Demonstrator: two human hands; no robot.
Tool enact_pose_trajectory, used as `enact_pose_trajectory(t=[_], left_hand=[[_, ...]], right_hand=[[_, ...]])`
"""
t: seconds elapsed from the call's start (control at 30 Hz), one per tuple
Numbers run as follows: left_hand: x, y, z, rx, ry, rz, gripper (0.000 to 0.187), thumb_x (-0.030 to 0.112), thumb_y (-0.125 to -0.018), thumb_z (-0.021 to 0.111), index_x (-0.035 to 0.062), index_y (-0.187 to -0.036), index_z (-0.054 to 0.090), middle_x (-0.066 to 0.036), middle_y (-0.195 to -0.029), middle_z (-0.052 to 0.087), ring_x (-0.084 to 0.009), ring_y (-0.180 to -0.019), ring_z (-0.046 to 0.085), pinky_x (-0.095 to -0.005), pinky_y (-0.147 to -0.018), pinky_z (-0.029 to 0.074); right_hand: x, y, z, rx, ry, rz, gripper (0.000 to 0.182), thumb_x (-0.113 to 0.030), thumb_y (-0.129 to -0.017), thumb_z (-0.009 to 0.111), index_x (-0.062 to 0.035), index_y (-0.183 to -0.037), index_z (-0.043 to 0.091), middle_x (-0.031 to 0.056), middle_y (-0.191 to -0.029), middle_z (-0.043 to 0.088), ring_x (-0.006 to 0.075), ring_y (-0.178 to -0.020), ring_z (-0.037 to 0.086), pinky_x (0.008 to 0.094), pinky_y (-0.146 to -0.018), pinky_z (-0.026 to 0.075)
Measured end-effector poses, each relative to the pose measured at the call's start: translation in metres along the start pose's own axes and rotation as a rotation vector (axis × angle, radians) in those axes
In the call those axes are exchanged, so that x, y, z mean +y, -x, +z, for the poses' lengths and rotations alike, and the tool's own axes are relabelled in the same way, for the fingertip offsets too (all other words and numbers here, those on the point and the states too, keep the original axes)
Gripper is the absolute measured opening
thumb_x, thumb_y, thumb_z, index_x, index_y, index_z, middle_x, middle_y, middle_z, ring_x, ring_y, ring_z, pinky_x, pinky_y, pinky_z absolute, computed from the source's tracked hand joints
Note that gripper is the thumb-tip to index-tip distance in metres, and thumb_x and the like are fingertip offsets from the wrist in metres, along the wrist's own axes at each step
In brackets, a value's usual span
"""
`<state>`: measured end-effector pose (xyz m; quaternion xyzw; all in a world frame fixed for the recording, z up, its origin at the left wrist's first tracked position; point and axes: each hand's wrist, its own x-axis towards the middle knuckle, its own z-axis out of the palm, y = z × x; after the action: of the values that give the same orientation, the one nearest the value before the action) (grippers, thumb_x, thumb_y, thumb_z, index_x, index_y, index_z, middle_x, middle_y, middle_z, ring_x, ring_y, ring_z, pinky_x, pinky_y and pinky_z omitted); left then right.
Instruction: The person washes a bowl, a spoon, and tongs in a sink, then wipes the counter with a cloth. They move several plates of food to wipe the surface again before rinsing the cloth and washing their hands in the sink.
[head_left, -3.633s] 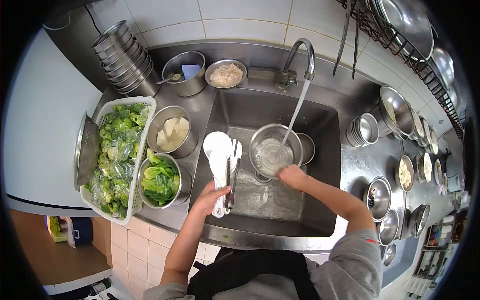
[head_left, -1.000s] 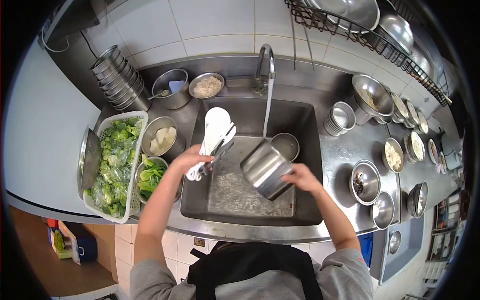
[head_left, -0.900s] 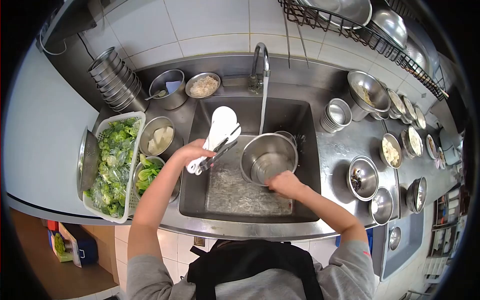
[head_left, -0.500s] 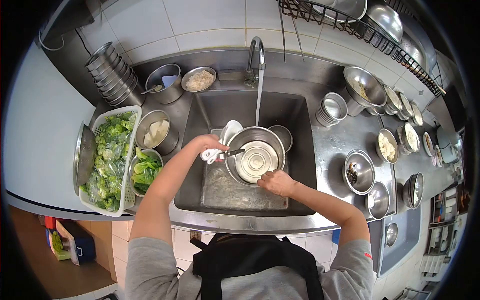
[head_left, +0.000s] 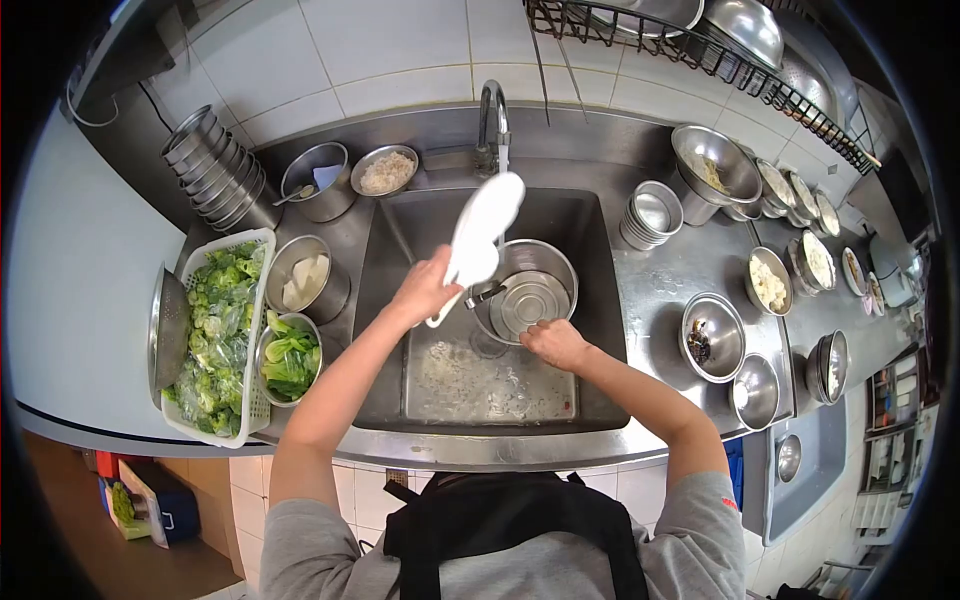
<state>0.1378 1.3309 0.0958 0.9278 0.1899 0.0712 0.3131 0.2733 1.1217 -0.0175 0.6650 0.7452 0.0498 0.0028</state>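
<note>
so the left hand (head_left: 425, 290) is clamped on the white rice paddles (head_left: 480, 228) and has lifted them up under the faucet (head_left: 492, 110), out of the steel pot (head_left: 525, 293). right hand (head_left: 553, 343) grips the pot's near rim, mid sink (head_left: 590, 405). near half of the basin is open, vegetable basket (head_left: 215, 335) sits left.

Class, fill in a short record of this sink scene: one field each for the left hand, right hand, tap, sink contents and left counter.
left hand: left hand grips white paddles, raised under the tap
right hand: right hand on the rim of the steel pot
sink contents: pot and a dark utensil handle inside the sink
left counter: basket of broccoli, bowl of leafy greens
</note>
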Motion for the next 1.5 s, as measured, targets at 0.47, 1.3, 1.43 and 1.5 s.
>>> enact_pose_trajectory(t=[0.47, 1.3, 1.43, 1.5], left_hand=[[-0.085, -0.042, 0.022, -0.913, 0.586, -0.491, 0.062, 0.052, -0.08, 0.047, -0.0042, -0.106, 0.048, -0.017, -0.094, 0.055, -0.0225, -0.075, 0.06, -0.0351, -0.059, 0.053], [-0.094, -0.036, 0.177, 0.014, 1.465, -0.643, 0.025, 0.0, -0.073, 0.041, -0.0109, -0.095, 0.043, -0.018, -0.09, 0.054, -0.0288, -0.078, 0.06, -0.0368, -0.061, 0.055], [-0.094, -0.049, 0.189, 0.029, 1.528, -0.715, 0.026, -0.002, -0.071, 0.041, -0.0071, -0.097, 0.043, -0.018, -0.089, 0.054, -0.0285, -0.072, 0.061, -0.0362, -0.056, 0.055], [-0.089, -0.057, 0.186, -0.011, 1.557, -0.756, 0.03, -0.003, -0.071, 0.041, -0.0049, -0.101, 0.04, -0.018, -0.085, 0.055, -0.0292, -0.069, 0.061, -0.0357, -0.052, 0.056]], right_hand=[[0.011, -0.009, -0.015, 0.0, 0.062, -0.104, 0.007, -0.013, -0.07, 0.051, -0.0062, -0.073, 0.052, 0.0047, -0.07, 0.056, 0.0189, -0.071, 0.058, 0.031, -0.057, 0.049], [0.247, 0.067, -0.005, 0.855, -1.084, 1.406, 0.027, -0.007, -0.071, 0.049, 0.0059, -0.095, 0.046, 0.0184, -0.083, 0.054, 0.0285, -0.064, 0.06, 0.038, -0.045, 0.055], [0.202, 0.019, 0.01, 0.847, -1.013, 1.21, 0.022, -0.003, -0.065, 0.058, 0.0041, -0.085, 0.052, 0.0115, -0.074, 0.056, 0.0168, -0.064, 0.054, 0.0299, -0.054, 0.044], [0.149, -0.02, -0.013, 0.888, -1.23, 1.077, 0.036, -0.01, -0.064, 0.061, 0.0061, -0.094, 0.051, 0.0114, -0.079, 0.057, 0.0194, -0.067, 0.055, 0.0331, -0.056, 0.045]])
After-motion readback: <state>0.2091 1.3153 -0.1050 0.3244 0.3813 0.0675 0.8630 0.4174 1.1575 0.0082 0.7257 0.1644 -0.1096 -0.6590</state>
